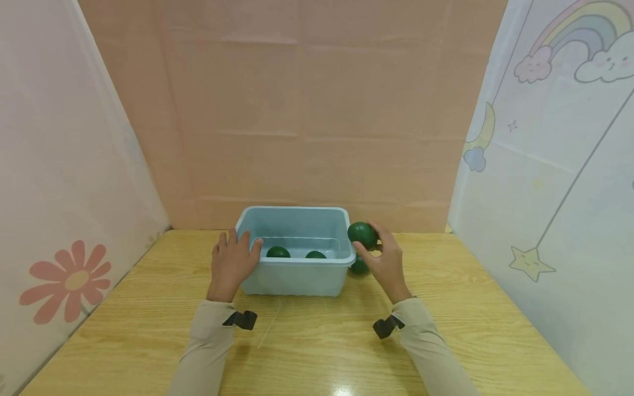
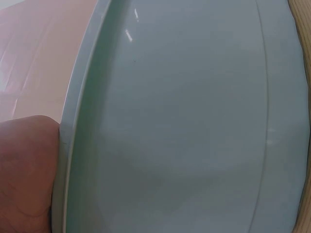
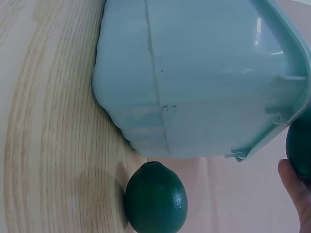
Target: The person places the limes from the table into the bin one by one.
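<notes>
"Green fruit [image 1: 362, 235], where?"

"Pinched between my right hand's [image 1: 387, 265] thumb and fingers, beside the pale-blue plastic bin's [image 1: 297, 279] right rim."

"Your left hand [image 1: 234, 268]?"

"Spread-fingered at the left front rim, well apart from my right."

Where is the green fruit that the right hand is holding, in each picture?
Head: the held fruit is right of centre, in the right hand, beside the pale blue box.
Left wrist: not in it.
Right wrist: at the right edge, cut off; not the lower fruit.
Shared landmark: the pale blue box.
</notes>
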The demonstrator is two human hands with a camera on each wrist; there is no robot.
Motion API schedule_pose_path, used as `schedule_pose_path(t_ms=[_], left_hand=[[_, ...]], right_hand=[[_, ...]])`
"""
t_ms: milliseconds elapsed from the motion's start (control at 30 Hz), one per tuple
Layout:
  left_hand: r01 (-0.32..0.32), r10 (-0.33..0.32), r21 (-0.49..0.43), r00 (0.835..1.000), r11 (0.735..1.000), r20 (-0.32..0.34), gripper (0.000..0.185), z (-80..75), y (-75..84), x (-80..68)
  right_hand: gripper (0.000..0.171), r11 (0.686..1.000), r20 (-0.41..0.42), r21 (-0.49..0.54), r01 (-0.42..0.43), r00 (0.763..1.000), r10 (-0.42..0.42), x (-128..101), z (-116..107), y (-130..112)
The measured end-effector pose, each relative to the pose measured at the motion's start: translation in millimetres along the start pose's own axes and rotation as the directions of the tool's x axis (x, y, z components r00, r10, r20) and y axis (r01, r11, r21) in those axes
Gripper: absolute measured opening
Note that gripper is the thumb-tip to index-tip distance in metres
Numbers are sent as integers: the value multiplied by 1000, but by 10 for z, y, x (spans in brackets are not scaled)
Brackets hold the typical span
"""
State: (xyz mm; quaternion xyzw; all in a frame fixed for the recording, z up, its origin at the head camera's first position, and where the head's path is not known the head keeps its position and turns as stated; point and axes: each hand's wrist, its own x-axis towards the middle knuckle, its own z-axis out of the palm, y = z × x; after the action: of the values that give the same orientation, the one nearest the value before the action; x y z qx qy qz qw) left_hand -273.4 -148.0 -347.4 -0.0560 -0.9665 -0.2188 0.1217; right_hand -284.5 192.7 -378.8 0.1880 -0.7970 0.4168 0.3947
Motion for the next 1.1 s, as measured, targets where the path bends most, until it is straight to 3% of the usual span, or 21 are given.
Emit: schedule_pose_path(t_ms=[1100], left_hand=[[11,-11,0,1000,1000,11,60,-10,19,-8]], right_hand=[[58,998,-17,61,-28,999,29,-10,128,-194]])
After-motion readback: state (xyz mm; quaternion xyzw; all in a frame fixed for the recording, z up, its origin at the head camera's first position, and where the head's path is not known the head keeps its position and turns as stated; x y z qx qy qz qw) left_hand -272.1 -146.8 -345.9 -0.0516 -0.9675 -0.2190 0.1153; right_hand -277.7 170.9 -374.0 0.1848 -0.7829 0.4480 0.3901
